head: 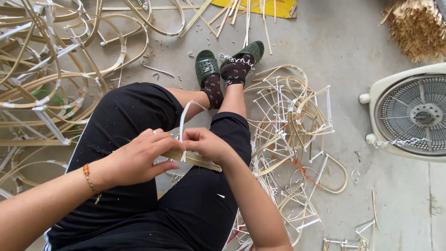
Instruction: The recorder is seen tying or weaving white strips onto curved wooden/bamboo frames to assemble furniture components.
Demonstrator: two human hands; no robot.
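Bamboo stick (195, 159) lies over the lap, held tight in the left hand (139, 158), while the right hand (204, 144) pinches a white strip (184, 122) winding round it; I think the wrapping step needs a firm pull next.

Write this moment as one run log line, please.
left hand: holds bamboo strip | right hand: pinches white tape at strip | seated, floor | fan right
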